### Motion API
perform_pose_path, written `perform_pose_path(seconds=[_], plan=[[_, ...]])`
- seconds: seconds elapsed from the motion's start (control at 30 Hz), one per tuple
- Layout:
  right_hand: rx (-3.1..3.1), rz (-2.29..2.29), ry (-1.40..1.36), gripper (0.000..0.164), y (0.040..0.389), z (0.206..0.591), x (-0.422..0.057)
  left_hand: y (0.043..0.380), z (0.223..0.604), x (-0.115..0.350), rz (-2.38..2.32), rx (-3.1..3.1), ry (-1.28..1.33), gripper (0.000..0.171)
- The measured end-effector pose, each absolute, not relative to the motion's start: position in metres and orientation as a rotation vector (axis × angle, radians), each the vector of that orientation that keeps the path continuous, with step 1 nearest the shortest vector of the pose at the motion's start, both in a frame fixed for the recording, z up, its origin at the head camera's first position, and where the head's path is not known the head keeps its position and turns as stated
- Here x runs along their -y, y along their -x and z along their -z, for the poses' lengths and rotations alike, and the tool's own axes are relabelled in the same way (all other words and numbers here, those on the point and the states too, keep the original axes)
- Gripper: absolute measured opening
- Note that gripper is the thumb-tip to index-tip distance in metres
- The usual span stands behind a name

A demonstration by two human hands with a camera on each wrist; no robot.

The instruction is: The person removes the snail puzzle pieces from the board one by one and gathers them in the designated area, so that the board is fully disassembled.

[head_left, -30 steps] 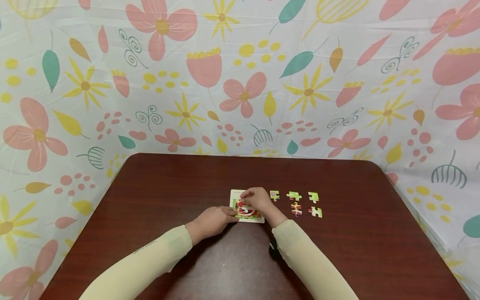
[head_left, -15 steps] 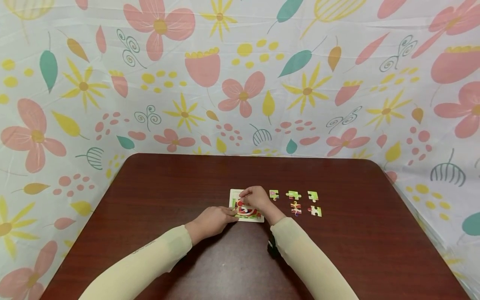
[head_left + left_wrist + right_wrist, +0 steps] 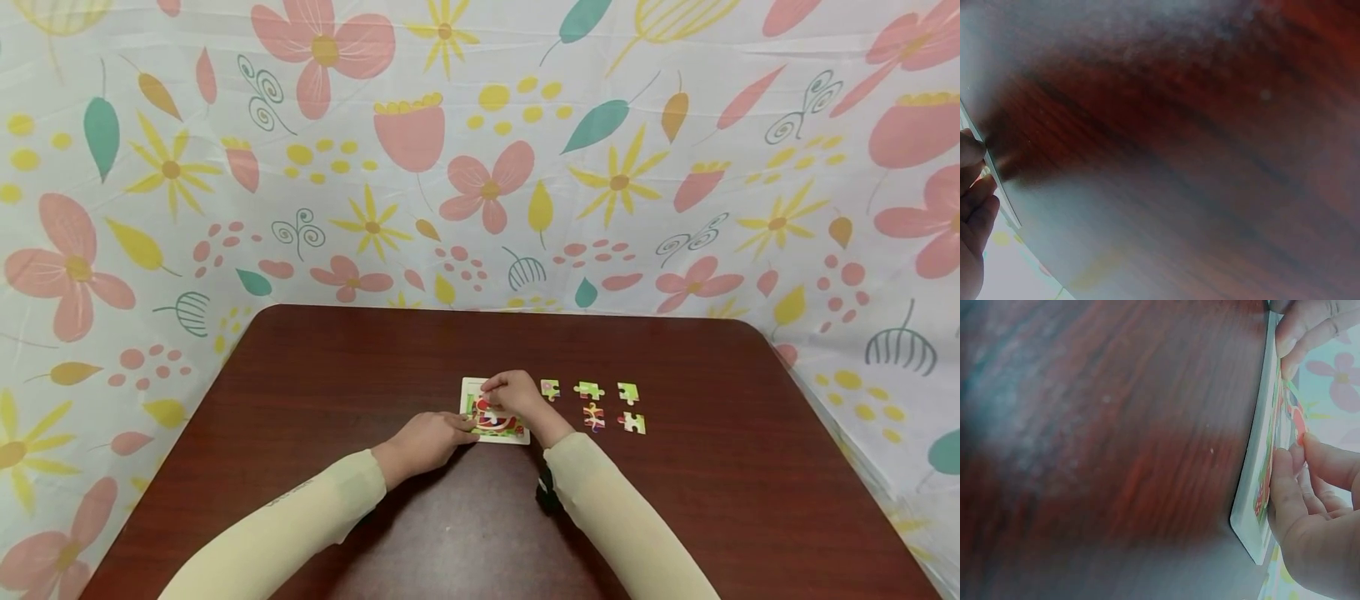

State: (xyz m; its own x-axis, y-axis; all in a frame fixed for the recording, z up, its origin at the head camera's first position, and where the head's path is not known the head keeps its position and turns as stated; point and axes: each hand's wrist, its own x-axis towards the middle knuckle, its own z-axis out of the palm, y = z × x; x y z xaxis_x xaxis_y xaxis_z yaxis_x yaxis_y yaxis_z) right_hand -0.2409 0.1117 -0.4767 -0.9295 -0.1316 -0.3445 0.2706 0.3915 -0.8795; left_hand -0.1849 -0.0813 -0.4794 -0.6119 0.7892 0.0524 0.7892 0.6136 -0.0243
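Note:
A small jigsaw board (image 3: 469, 385) with a pale frame and a red, white and green picture lies on the table. My left hand (image 3: 423, 443) holds its left edge, with thumb and fingertips at the frame in the left wrist view. Over the board's upper part, my right hand (image 3: 517, 395) pinches a puzzle piece between thumb and fingers. That red and green piece (image 3: 1298, 419) is tilted against the board's face in the right wrist view. The fingers hide much of the piece and the board's right side in the head view.
Several loose puzzle pieces (image 3: 589, 391) lie in two rows right of the board. Below the right wrist is a small black object (image 3: 547, 492), partly covered by the sleeve. The dark wooden table (image 3: 337, 358) ends at a flowered cloth (image 3: 487, 192) behind.
Both hands keep almost the same places at the board. The right fingers shift very slightly over it; the loose pieces have not moved.

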Motion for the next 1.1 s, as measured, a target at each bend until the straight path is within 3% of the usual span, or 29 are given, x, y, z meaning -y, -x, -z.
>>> perform_pose_path(seconds=[0.47, 1.1], plan=[[-2.324, 1.51, -0.079, 0.02, 0.235, 0.46, -0.128, 0.185, 0.479, 0.081, 0.006, 2.783, 1.343, 0.032], [-2.374, 1.343, -0.046, 0.02, 0.234, 0.445, -0.191, 0.185, 0.484, 0.083, 0.062, 2.728, 1.334, 0.03]])
